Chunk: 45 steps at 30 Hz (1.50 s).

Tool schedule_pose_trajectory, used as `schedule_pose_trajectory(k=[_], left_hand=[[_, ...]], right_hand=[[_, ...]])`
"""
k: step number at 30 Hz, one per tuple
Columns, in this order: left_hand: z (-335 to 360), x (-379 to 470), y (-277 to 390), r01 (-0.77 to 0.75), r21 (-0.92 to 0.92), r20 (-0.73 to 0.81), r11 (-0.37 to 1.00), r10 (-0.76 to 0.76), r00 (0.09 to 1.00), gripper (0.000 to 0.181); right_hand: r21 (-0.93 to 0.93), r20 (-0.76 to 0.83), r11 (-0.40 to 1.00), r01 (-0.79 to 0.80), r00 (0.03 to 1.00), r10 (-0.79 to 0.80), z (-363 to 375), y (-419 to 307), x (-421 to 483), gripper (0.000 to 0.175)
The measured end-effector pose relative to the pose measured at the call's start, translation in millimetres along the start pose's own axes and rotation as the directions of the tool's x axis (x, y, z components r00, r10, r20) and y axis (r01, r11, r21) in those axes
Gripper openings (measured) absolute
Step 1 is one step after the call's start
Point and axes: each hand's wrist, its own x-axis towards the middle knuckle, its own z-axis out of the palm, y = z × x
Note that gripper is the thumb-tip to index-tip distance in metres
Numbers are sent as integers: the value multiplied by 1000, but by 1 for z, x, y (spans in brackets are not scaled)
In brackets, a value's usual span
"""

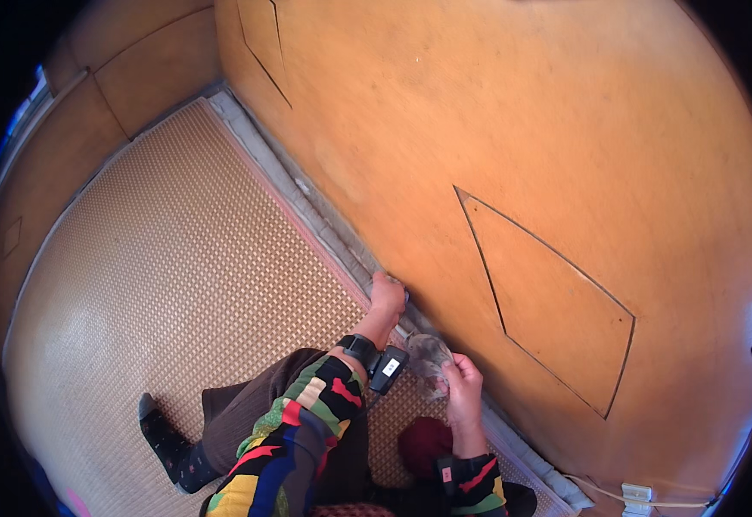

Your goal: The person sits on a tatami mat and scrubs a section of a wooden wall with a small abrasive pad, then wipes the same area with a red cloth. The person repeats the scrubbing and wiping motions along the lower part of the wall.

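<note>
My left hand [387,296] reaches to the edge of the woven mat [221,258], beside the orange-brown wooden panel [544,129]. Its fingers curl down, and a small greyish edge shows by them; what they grip is not clear. Nearer to me, my right hand [463,388] pinches a crumpled, see-through plastic bag [429,355] with dark patches in it. The bag hangs over the mat's border, close to the grey padded edge [324,226] under the mat. A black strapped device [386,368] sits on my left wrist.
A dark red rounded thing [425,446] lies below the bag. My leg, in a patterned dark sock [172,446], is folded on the mat. Black lines outline a hatch [557,310] in the panel. A pale cable [641,501] runs to a white socket [636,494] at lower right.
</note>
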Motion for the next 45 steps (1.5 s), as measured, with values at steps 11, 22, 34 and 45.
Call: schedule_pose_trajectory(k=[11,22,34,45], left_hand=[[-10,28,-2,-154,128,-11,980,157,988,26],[-30,66,24,-315,126,-228,941,337,914,20],[-36,68,29,-265,111,-190,958,282,940,22],[-11,-11,-3,-101,30,225,994,92,970,19]], right_hand=[[-3,35,1000,-4,999,4,2,1,1,8],[-48,-10,998,-29,1000,28,-8,0,-4,8],[-46,42,999,-7,999,9,9,-4,2,10],[-17,243,998,-64,968,66,-56,-29,-65,10]])
